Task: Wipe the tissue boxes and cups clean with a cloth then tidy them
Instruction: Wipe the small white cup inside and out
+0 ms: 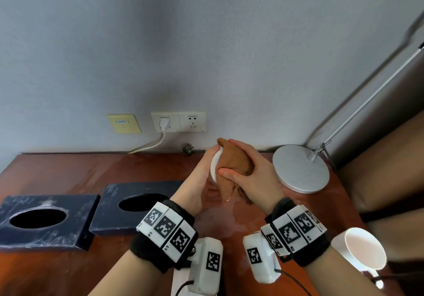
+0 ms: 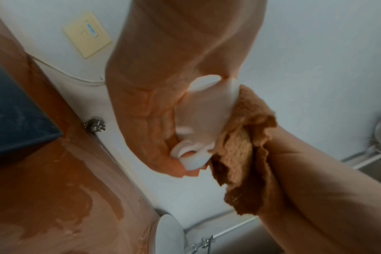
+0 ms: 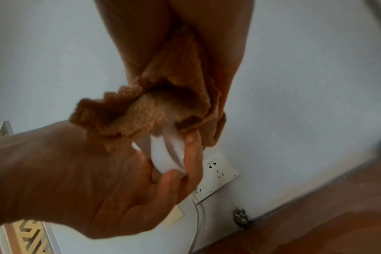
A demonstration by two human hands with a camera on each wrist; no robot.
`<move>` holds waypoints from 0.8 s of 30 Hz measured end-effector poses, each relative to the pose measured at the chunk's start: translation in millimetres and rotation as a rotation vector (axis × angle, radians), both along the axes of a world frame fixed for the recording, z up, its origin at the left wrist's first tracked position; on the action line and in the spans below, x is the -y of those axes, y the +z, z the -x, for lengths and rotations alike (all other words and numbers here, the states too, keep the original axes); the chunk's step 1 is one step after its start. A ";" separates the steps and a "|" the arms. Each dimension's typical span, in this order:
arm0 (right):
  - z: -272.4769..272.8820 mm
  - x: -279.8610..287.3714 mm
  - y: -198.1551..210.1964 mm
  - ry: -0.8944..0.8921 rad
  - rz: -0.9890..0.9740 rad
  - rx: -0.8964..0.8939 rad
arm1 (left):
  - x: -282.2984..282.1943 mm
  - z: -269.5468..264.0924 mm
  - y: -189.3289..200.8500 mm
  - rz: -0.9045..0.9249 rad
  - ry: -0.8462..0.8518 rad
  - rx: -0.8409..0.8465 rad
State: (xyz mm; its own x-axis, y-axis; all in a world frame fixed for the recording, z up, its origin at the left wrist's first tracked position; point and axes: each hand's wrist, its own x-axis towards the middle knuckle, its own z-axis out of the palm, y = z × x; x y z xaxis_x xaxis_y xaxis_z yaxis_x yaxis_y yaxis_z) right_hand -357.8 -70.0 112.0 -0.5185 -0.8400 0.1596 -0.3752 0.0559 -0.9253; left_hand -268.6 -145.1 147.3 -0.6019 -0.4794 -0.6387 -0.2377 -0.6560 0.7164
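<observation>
We have a white cup [image 1: 215, 166] up off the wooden table [image 1: 68, 176], held in the air near the wall, tipped onto its side so its long axis runs roughly left to right, its flat base facing left into the palm and its mouth turned right into the brown cloth [image 1: 234, 161]. From the left wrist view we see the cup's handle [image 2: 191, 149] hanging at the underside, fingers curled about it. The left hand [image 1: 202, 181] grips the cup, palm turned right, thumb over the top, wrist angled up from the table. The right hand [image 1: 252, 171] clutches the cloth, thumb on the near side and fingers wrapped over the top, pressing the wad against the cup's open end; loose folds dangle below. A second white cup [image 1: 362, 248] stands mouth tilted towards us at the table's near right corner, well apart. Two dark tissue boxes [image 1: 91, 213] lie side by side on the left, oval openings up. A silver lamp base [image 1: 302, 169] sits just right of the hands.
</observation>
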 end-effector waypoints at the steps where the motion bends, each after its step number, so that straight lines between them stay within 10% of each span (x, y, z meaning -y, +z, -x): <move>1: -0.8 1.1 -0.7 -0.046 0.022 0.016 | 0.2 1.3 0.7 0.004 -0.015 0.005; 5: 1.0 5.1 -2.0 -0.137 0.091 0.067 | 0.6 3.6 3.2 0.035 -0.016 -0.009; 11: 9.1 2.7 -6.0 0.176 -0.048 0.023 | 6.1 0.5 -9.4 -0.001 0.049 0.069; 19: 0.1 7.3 -5.5 -0.154 0.077 0.054 | 10.3 16.3 -15.4 -0.058 0.018 0.093; 24: 9.3 3.6 -11.7 -0.021 0.059 0.082 | 12.5 3.5 -25.0 0.018 0.007 0.160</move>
